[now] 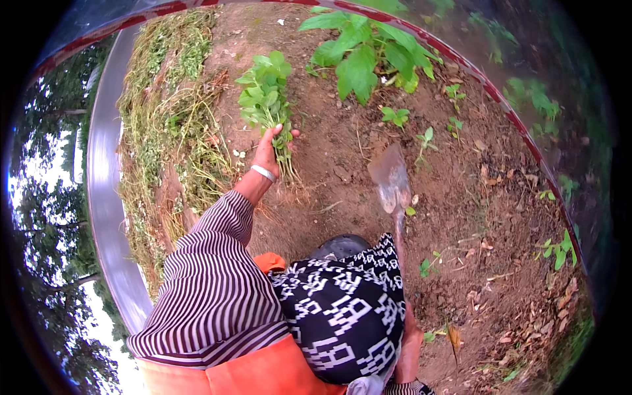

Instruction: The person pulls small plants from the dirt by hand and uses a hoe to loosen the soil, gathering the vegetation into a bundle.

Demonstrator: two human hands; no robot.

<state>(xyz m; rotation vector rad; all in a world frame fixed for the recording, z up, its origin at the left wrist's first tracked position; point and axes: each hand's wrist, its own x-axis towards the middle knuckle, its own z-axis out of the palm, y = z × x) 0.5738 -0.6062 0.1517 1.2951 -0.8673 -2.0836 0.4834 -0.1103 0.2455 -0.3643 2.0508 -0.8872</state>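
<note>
My left hand (270, 148) grips a bunch of leafy green seedlings (269, 98) by the stems, above the soil. Their thin bare roots (295, 190) hang toward me. A silver-coloured bangle (263, 173) circles that wrist. Low beside my knee, my right hand (409, 326) is closed around the handle of a shovel (399, 237), though my leg partly hides the grip. The worn, soil-marked metal blade (390, 175) rests on the brown earth (335, 173), pointing away from me. My knee is covered by black-and-white patterned cloth (340, 311), with a dark shoe (340, 244) just beyond it.
Pulled, wilting plants (173, 128) lie heaped on the left, bordered by a smooth grey strip (106, 163). A large leafy plant (365, 54) stands ahead. Small seedlings (424, 140) grow right of the blade, and dry leaves (531, 331) litter the lower right. A red-edged rim (486, 84) arches across the view.
</note>
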